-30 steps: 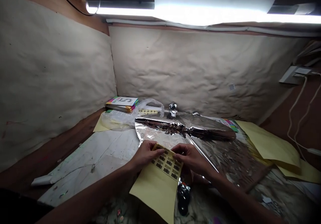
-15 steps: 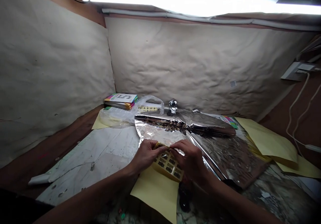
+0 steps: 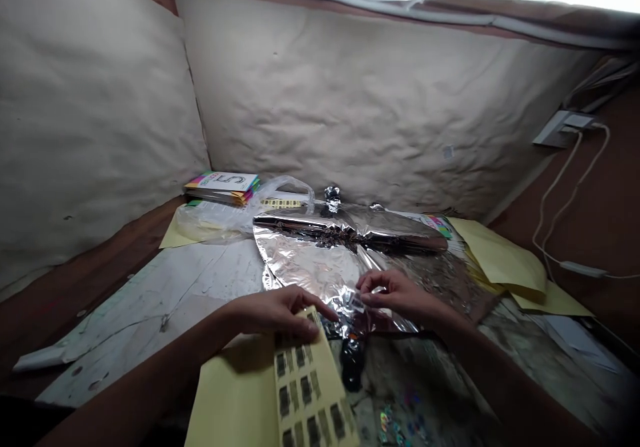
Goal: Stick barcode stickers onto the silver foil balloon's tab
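Note:
My left hand [image 3: 277,310] grips a yellow sheet of barcode labels [image 3: 313,390] near its upper edge, thumb on top. The sheet is folded, and its plain yellow part [image 3: 235,387] hangs to the left. My right hand [image 3: 395,293] pinches a small pale label [image 3: 354,300] between thumb and fingertips. That label is just above or against the silver foil balloon [image 3: 305,267]; I cannot tell if it touches. The balloon lies flat and wrinkled across the table, with a folded dark-looking band along its far side.
Behind the balloon on the left are a clear plastic bag [image 3: 220,220] and a stack of printed cards [image 3: 225,185]. Yellow sheets [image 3: 500,253] lie on the right. White cables [image 3: 560,200] hang from a wall socket [image 3: 560,129]. Shiny confetti bits [image 3: 395,427] lie near the front.
My hands have moved apart. The right hand has come away from the sheet with a small label. The left hand has brought the sheet lower and to the left. The camera view has tilted down.

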### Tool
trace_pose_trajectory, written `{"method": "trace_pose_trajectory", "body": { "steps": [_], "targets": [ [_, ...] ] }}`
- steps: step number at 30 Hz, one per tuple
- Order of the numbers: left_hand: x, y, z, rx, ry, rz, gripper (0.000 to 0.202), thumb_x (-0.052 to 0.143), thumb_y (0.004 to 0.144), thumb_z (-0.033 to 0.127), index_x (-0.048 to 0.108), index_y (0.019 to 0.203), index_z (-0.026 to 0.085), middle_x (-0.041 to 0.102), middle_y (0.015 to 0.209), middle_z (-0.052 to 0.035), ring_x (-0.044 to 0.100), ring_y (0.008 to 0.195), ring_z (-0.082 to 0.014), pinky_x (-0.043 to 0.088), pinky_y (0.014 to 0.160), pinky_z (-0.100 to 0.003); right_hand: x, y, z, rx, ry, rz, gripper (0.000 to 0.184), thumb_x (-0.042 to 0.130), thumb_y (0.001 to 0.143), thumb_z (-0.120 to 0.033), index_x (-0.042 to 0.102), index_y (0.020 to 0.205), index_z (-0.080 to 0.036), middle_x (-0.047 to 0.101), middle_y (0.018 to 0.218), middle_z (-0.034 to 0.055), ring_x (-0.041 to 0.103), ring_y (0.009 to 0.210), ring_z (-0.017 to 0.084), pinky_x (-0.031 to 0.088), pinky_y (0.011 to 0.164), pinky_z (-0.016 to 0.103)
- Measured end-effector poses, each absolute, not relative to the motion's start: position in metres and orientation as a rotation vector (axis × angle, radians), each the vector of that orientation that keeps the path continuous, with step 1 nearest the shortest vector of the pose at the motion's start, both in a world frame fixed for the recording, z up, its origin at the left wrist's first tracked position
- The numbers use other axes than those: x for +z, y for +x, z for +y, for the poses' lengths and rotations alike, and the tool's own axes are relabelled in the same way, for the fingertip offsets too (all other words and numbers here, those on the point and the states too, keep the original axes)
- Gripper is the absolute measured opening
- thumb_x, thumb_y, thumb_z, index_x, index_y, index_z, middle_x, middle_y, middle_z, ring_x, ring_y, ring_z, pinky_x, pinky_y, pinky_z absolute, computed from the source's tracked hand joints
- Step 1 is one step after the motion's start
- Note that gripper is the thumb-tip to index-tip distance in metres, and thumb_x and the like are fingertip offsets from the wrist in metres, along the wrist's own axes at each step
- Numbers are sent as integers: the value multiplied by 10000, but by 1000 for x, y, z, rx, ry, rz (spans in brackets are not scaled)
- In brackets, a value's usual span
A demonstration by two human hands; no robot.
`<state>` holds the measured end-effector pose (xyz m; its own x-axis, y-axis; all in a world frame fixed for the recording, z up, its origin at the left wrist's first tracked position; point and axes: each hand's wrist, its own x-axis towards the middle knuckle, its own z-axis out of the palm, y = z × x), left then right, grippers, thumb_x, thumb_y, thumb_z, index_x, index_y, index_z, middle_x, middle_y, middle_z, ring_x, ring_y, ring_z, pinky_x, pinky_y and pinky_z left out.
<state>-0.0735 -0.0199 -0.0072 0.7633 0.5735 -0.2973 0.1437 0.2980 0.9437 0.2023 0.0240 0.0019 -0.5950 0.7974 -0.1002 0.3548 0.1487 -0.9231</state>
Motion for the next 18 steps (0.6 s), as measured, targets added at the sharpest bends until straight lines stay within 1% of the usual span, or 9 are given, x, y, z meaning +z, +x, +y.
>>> {"method": "trace_pose_trajectory", "body": {
  "steps": [1,3,5,7,10,14,15,16,18],
  "targets": [
    [-7,-70,-22,261,1324,658,550,753,747,331,599,1265,225,670,755,8,578,600,-91,447,568,-176,-5,205,25,1521,-1118,-2011,293,734,701,-438,634,706,-163,638,796,45,614,786,207,490,665,302],
    [-11,-63,-25,163,1441,624,636,751,745,293,525,1340,284,699,894,7,626,733,-123,478,660,-196,-17,207,24,1603,-1140,-2006,271,730,698,-409,619,705,-162,617,723,24,591,679,171,470,616,280],
    [-14,-57,-27,97,1532,623,692,752,735,290,481,1371,311,689,1072,-1,638,918,-182,492,780,-243,-25,206,21,1575,-1157,-2046,231,719,706,-363,612,703,-158,605,686,12,570,630,151,453,600,267],
    [-16,-54,-27,42,1611,650,715,741,742,323,448,1394,317,665,1166,-7,623,1008,-222,489,828,-273,-27,204,20,1517,-1189,-2097,198,693,729,-338,617,715,-156,616,677,13,575,623,151,444,592,261],
    [-14,-54,-27,-5,1708,684,742,720,757,371,400,1424,311,661,1184,-20,632,995,-237,489,818,-283,-26,202,19,1389,-1273,-2212,173,663,761,-331,639,744,-161,637,691,21,594,639,161,434,587,256],
    [-12,-56,-27,-49,1731,688,768,708,761,393,363,1443,311,679,1148,-26,652,927,-223,496,768,-270,-24,200,11,901,-1345,-2426,120,631,803,-299,669,772,-190,623,847,35,590,718,158,436,637,257],
    [-12,-56,-27,-50,1732,690,769,707,759,397,364,1442,311,678,1148,-26,653,914,-219,497,762,-269,-24,200,8,780,-1348,-2448,100,632,806,-285,674,836,-200,612,911,38,587,746,157,442,663,260],
    [-12,-56,-27,-46,1739,692,771,711,753,403,373,1439,309,678,1147,-26,653,902,-216,498,762,-271,-22,200,5,683,-1353,-2455,148,641,802,-270,666,935,-210,599,977,43,584,767,157,448,690,265],
    [-13,-57,-26,-33,1755,691,769,717,740,414,395,1429,302,677,1142,-27,649,894,-214,500,771,-277,-16,202,1,561,-1362,-2461,319,646,803,-232,603,1119,-220,575,1083,57,585,788,154,457,737,278]
  ]
}}
